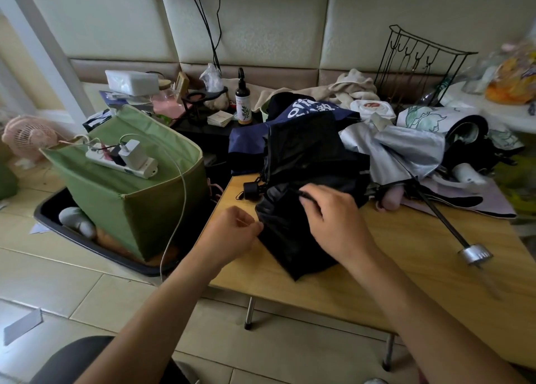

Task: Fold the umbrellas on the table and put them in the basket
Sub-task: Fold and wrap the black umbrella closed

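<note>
A black umbrella lies crumpled on the left part of the wooden table, its black handle pointing left. My left hand pinches the fabric's left edge. My right hand pinches a thin black strap on top of the canopy. Behind lie a navy umbrella with white lettering, a silver umbrella whose shaft ends in a silver handle, and a floral white umbrella. The green fabric basket stands left of the table.
A power strip with chargers and a white cable rests across the basket's rim. The basket sits in a black tray on the floor. Bottles, boxes, cloths and a wire rack crowd the back. A pink fan stands far left.
</note>
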Demonstrator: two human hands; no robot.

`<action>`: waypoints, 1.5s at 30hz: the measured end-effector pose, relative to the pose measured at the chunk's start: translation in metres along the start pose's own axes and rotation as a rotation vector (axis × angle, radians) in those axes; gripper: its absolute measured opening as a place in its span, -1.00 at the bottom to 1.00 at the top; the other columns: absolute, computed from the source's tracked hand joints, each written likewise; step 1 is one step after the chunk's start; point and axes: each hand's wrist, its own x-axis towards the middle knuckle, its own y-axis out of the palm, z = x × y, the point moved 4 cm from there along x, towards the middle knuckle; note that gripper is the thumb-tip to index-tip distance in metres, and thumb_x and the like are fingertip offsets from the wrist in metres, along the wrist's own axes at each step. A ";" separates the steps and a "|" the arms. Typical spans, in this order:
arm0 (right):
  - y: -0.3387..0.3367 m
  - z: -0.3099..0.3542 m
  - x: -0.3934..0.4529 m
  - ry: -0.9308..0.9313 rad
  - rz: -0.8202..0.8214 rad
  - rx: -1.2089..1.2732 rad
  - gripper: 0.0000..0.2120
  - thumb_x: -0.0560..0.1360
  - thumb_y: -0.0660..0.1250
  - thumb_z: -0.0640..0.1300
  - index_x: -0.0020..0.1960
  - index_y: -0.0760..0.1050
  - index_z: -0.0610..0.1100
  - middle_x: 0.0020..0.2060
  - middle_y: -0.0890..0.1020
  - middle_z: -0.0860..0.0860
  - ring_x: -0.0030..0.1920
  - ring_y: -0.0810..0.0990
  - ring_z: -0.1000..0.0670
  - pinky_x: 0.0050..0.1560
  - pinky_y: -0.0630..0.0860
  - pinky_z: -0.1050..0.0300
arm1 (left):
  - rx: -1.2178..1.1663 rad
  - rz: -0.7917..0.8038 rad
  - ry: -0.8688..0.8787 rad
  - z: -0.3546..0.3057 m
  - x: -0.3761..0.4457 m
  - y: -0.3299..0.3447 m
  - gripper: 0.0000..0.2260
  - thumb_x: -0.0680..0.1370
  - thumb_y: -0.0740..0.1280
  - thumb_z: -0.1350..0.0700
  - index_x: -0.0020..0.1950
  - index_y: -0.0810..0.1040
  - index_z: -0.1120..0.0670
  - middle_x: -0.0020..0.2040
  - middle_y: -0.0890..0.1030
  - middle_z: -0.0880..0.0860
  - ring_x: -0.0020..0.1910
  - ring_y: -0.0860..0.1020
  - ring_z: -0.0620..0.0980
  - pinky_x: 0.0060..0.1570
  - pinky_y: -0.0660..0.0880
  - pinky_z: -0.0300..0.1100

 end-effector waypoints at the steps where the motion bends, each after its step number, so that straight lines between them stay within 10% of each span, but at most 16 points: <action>1: -0.003 -0.001 0.005 -0.015 -0.034 0.011 -0.88 0.64 0.31 -0.17 0.06 0.62 -0.15 -0.11 0.67 0.01 -0.10 0.64 0.02 -0.09 0.56 0.06 | 0.019 -0.016 -0.025 0.004 0.002 0.001 -0.81 0.60 0.41 -0.02 0.13 0.55 0.05 0.01 0.66 0.07 -0.04 0.66 0.04 0.08 0.65 0.05; 15: -0.007 -0.005 0.042 -0.117 -0.216 -0.065 -0.82 0.59 0.37 -0.17 0.16 0.62 -0.16 0.03 0.61 -0.05 0.05 0.60 -0.08 0.10 0.54 0.07 | -0.171 -0.157 0.007 -0.001 0.017 0.011 -0.93 0.56 0.46 0.10 -0.08 0.64 0.08 -0.17 0.63 0.07 -0.19 0.57 0.00 -0.16 0.51 -0.10; 19: -0.027 0.017 0.030 -0.140 -0.371 -0.343 -0.62 0.46 0.51 -0.15 0.24 0.53 -0.17 0.07 0.50 -0.13 0.04 0.50 -0.14 0.07 0.49 -0.02 | -0.185 -0.161 0.038 -0.004 0.022 0.011 -0.79 0.54 0.48 0.02 0.12 0.56 0.01 -0.09 0.63 0.02 -0.15 0.62 -0.03 -0.14 0.55 -0.09; 23: -0.033 0.040 0.012 -0.164 -0.460 -0.445 -0.85 0.51 0.41 -0.34 0.03 0.51 -0.19 -0.10 0.49 -0.11 -0.13 0.49 -0.11 -0.14 0.50 0.01 | -0.055 -0.114 0.165 -0.012 0.027 0.021 -0.62 0.52 0.50 -0.09 0.28 0.56 -0.03 0.02 0.66 -0.02 -0.04 0.66 -0.06 -0.05 0.64 -0.10; 29: 0.006 0.057 -0.016 -0.241 -0.081 -0.295 -0.91 0.62 0.31 -0.12 0.09 0.54 -0.10 -0.25 0.59 0.01 -0.40 0.59 -0.05 -0.52 0.43 0.13 | -0.017 -0.284 0.269 -0.023 0.038 0.023 -0.92 0.55 0.41 0.11 -0.04 0.61 0.11 -0.17 0.67 0.05 -0.15 0.64 0.07 -0.15 0.56 0.07; 34: 0.017 0.008 -0.004 -0.025 0.014 -0.241 -0.73 0.63 0.25 -0.19 0.28 0.59 -0.07 -0.02 0.68 -0.09 -0.08 0.68 -0.12 -0.15 0.65 -0.02 | -0.270 -0.225 0.210 -0.025 0.041 0.023 -0.87 0.58 0.45 0.10 -0.08 0.53 0.09 -0.20 0.66 0.07 -0.24 0.59 -0.01 -0.25 0.50 -0.07; 45: 0.021 -0.025 0.021 -0.117 -0.023 -0.368 -0.77 0.45 0.52 -0.18 0.08 0.66 -0.03 -0.06 0.61 0.03 -0.01 0.60 -0.10 -0.02 0.44 -0.04 | -0.468 -0.071 0.132 -0.015 0.033 0.018 -0.69 0.56 0.35 0.43 0.22 0.56 0.12 0.10 0.70 0.07 0.05 0.68 -0.05 -0.14 0.61 -0.31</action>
